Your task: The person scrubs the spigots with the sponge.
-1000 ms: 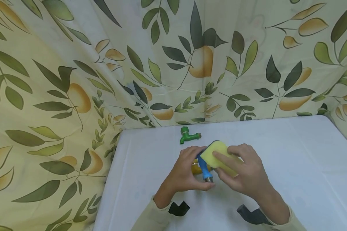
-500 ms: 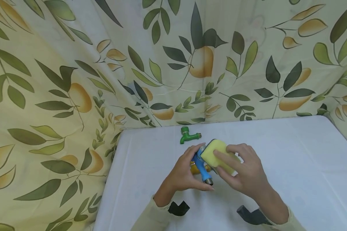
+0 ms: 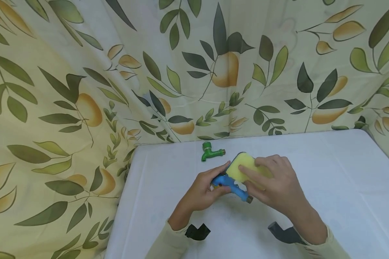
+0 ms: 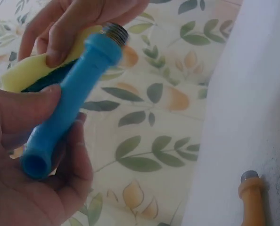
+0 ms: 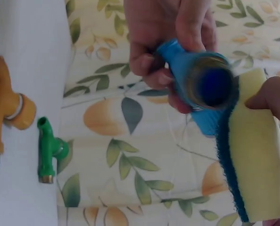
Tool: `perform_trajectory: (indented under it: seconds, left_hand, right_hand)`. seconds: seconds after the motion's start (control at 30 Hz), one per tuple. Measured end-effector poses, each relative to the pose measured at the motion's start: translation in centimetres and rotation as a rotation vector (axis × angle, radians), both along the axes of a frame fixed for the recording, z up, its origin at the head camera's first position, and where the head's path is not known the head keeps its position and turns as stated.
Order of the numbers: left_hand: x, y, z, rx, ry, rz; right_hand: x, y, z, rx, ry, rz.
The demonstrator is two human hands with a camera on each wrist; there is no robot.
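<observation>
A blue tap point(image 3: 235, 187) with a threaded metal end is gripped by my left hand point(image 3: 202, 190), the thumb lying along its body. In the left wrist view the tap point(image 4: 76, 96) slants upward, its hollow spout towards the palm. My right hand point(image 3: 278, 183) holds a yellow sponge point(image 3: 244, 167) with a dark scouring side. That scouring side point(image 5: 229, 160) faces the tap and appears to touch it in the right wrist view. Part of the tap's handle end is hidden behind the sponge and fingers.
On the white table point(image 3: 168, 162) a green tap point(image 3: 212, 151) lies near the back edge. An orange-yellow tap point(image 5: 8, 103) lies on it too, mostly hidden behind the left hand in the head view. A leaf-patterned cloth point(image 3: 194, 72) hangs behind the table.
My left hand has turned the blue tap, so its threaded end now points further right. The thumb has moved up onto the tap's body. My right hand and the sponge have shifted slightly upward.
</observation>
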State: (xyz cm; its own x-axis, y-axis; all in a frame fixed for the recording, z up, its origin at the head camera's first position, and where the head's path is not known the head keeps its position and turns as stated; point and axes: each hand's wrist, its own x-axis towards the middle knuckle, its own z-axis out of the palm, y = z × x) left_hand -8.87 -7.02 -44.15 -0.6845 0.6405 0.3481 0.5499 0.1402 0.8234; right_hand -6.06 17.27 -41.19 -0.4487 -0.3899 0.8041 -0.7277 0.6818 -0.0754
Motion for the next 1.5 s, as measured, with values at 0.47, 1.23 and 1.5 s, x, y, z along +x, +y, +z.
perform_trajectory:
  seconds: [0.47,1.23,1.5]
  left_hand:
    - [0.6,0.5,-0.4,0.058,0.019,0.177]
    - [0.5,1.0,0.2,0.343,-0.409,0.256]
    - [0.2,1.0,0.9,0.675,-0.789,0.248]
  right_hand:
    - [0.3,-0.8,0.5,0.035,-0.008,-0.061]
    - [1.6,-1.4,-0.1,-0.119,-0.049,-0.203]
    - [1.3,-1.6,-1.4,-0.315,-0.016,-0.214]
